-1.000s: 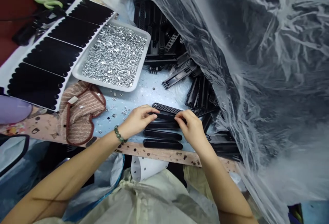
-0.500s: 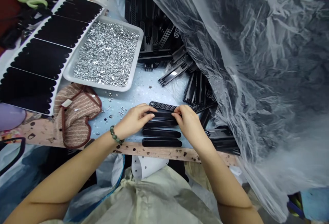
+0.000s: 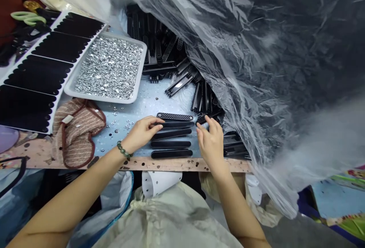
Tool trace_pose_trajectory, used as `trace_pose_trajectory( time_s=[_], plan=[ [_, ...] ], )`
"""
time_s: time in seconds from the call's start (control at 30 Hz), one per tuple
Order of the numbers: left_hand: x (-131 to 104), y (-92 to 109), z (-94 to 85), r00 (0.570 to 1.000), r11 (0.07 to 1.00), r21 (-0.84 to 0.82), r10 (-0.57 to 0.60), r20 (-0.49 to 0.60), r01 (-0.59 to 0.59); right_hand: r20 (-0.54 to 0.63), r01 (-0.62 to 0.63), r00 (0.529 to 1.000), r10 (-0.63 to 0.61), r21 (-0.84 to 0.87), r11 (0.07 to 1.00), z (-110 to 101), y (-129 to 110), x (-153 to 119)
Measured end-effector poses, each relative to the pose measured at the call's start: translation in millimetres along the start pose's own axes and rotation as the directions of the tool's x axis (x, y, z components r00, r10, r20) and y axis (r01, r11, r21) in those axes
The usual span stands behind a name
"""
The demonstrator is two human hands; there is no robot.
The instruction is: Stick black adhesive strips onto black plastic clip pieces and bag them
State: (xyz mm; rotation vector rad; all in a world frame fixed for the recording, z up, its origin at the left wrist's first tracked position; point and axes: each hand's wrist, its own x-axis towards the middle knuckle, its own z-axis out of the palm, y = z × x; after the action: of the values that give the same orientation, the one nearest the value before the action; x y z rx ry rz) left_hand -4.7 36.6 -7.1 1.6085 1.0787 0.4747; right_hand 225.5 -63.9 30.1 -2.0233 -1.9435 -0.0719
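Observation:
A short row of long, round-ended black plastic pieces lies on the blue table in front of me. My left hand (image 3: 145, 133), with a green bead bracelet at the wrist, pinches the left end of one smooth black strip (image 3: 181, 125) between thumb and forefinger. My right hand (image 3: 210, 141) is just off the strip's right end, its fingers apart and nothing in them. Behind that strip lies a black piece with a mesh pattern (image 3: 174, 117). Several more smooth strips (image 3: 171, 144) rest nearer the table edge.
A white tray (image 3: 139, 71) full of small silver metal rings stands at the left. Beside it are a sheet of black stickers (image 3: 54, 50) and a striped cloth (image 3: 78, 134). Piles of black plastic parts (image 3: 155, 46) lie behind, partly under clear plastic film (image 3: 242, 69). Green-handled scissors (image 3: 28, 17) sit far left.
My right hand has let go of the strip's right end and moved away to the right, its fingers spreading. The left hand stays at the left end. The camera view has shifted slightly.

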Motion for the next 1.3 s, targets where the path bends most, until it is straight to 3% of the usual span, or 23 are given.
trace_pose_trajectory(
  time_s=[0.1,0.2,0.33,0.43,0.53,0.63,0.7,0.77,0.83,0.87,0.9,1.0,1.07,1.13,1.2,1.3],
  plan=[
    [-0.2,-0.9,0.8,0.999,0.999,0.04,0.024,-0.022,-0.023,-0.01,-0.136,0.99,0.143,0.261,0.956,2.0,12.8,0.8],
    [-5.1,2.6,0.7,0.998,0.994,0.098,0.051,-0.03,-0.048,0.158,-0.3,0.954,0.257,0.422,0.855,10.7,16.9,6.5],
    [-20.7,12.6,7.0,0.97,0.907,0.389,0.217,-0.105,-0.161,0.237,-0.358,0.93,0.281,0.414,0.837,22.6,16.1,15.6],
    [-31.2,19.1,17.4,0.931,0.742,0.609,0.365,-0.015,-0.281,0.22,-0.356,0.931,0.291,0.379,0.854,27.3,16.9,23.5],
    [-34.8,22.6,25.8,0.923,0.663,0.691,0.386,0.015,-0.288,0.22,-0.352,0.932,0.288,0.361,0.864,24.5,15.4,30.7],
    [-33.6,23.1,28.4,0.926,0.654,0.707,0.379,0.004,-0.271,0.167,-0.317,0.947,0.275,0.339,0.886,6.2,2.1,23.5],
    [-34.9,22.6,27.1,0.924,0.668,0.688,0.383,0.01,-0.284,0.123,-0.228,0.973,0.198,0.336,0.914,-11.9,-14.0,1.5],
    [-42.6,22.5,24.2,0.908,0.693,0.647,0.419,-0.001,-0.319,0.189,0.003,0.979,-0.082,0.381,0.925,-24.8,-31.5,-34.8],
    [-59.2,23.2,20.5,0.879,0.732,0.574,0.475,-0.046,-0.366,0.364,0.226,0.828,-0.426,0.478,0.849,-24.0,-45.2,-78.7],
    [-70.5,23.6,18.7,0.866,0.759,0.524,0.494,-0.074,-0.387,0.416,0.292,0.759,-0.502,0.472,0.832,-17.4,-49.6,-100.2],
    [-83.1,23.8,17.0,0.864,0.79,0.462,0.495,-0.094,-0.402,0.446,0.317,0.735,-0.511,0.44,0.84,-7.6,-52.3,-119.7],
    [-121.7,20.9,14.0,0.923,0.891,0.271,0.384,-0.026,-0.364,0.409,0.28,0.804,-0.432,0.381,0.881,26.5,-52.8,-156.4],
    [-141.3,15.9,13.7,0.966,0.943,0.21,0.249,0.066,-0.258,0.357,0.227,0.842,-0.404,0.445,0.866,36.5,-50.2,-159.0],
    [-152.7,11.1,14.1,0.984,0.969,0.195,0.128,0.123,-0.15,0.312,0.127,0.884,-0.347,0.555,0.822,28.4,-46.7,-146.7],
    [-155.9,8.9,14.9,0.982,0.982,0.17,0.052,0.179,-0.083,0.29,-0.025,0.933,-0.211,0.64,0.768,8.1,-42.1,-125.0],
    [-150.6,10.7,18.1,0.969,0.992,0.099,0.05,0.242,-0.076,0.324,-0.183,0.942,-0.083,0.707,0.684,-20.8,-34.6,-90.6]
  ],
)
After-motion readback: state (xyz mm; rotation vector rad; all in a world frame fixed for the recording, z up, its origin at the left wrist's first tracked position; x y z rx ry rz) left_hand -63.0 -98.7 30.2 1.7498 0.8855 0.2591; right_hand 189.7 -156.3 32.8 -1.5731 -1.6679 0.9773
